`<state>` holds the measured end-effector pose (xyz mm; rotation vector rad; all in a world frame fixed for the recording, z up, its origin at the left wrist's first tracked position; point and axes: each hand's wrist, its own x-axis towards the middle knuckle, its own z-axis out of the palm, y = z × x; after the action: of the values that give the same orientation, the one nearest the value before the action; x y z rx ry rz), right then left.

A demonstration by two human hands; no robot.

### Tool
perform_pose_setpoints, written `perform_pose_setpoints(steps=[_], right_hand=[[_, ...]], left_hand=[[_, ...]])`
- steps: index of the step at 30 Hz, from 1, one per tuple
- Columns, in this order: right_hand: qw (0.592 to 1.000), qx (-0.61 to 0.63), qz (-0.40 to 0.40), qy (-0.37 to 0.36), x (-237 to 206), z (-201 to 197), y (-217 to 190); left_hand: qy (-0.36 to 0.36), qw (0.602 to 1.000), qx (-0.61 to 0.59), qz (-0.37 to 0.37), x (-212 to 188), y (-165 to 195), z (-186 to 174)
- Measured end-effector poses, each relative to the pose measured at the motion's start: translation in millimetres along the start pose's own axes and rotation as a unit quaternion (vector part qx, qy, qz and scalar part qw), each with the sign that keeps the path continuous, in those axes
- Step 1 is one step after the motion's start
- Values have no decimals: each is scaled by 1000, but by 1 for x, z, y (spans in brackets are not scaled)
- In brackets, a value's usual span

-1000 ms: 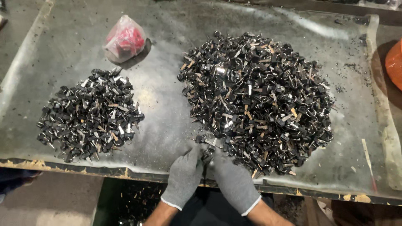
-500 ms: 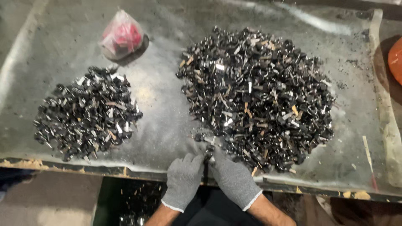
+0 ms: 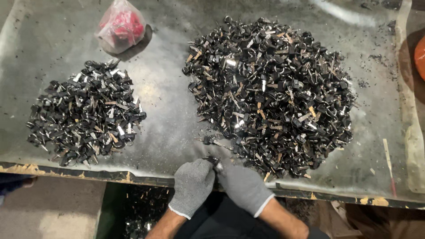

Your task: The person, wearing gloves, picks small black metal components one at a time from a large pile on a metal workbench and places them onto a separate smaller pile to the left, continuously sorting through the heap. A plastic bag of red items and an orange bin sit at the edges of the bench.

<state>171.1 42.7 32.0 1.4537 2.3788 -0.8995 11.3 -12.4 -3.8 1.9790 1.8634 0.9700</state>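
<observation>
Both gloved hands meet at the table's (image 3: 146, 179) near edge, the left hand (image 3: 193, 186) and right hand (image 3: 243, 186) pinched together on one small black part (image 3: 214, 161) just below the big pile (image 3: 270, 88). It looks light, stiff and hard, with thin metal ends; best gripped by its thicker black body.

This place looks like a small workshop for sorting or assembling parts. A worn, scratched grey metal-covered workbench (image 3: 177, 102) carries a large heap of small black metal parts (image 3: 270, 88) and a smaller heap of the same black parts (image 3: 84, 113). Dust and small debris lie around, and a clear plastic bag with red contents (image 3: 120, 26) sits near the far edge.
</observation>
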Motion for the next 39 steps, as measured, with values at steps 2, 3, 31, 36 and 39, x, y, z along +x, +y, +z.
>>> perform_pose_setpoints(steps=[2, 3, 31, 36, 39], right_hand=[[998, 66, -7, 12, 1, -2, 2], [995, 100, -10, 17, 1, -3, 3], [991, -15, -36, 131, -4, 23, 12], [970, -27, -91, 223, -13, 29, 16], [996, -30, -66, 54, -17, 31, 21]], left_hand=[[1, 1000, -1, -2, 2, 1, -2], [0, 1000, 5, 3, 3, 2, -3], [57, 992, 111, -9, 49, -19, -2], [-37, 990, -60, -120, 40, -10, -4], [-106, 961, -172, -189, 28, 4, -8]])
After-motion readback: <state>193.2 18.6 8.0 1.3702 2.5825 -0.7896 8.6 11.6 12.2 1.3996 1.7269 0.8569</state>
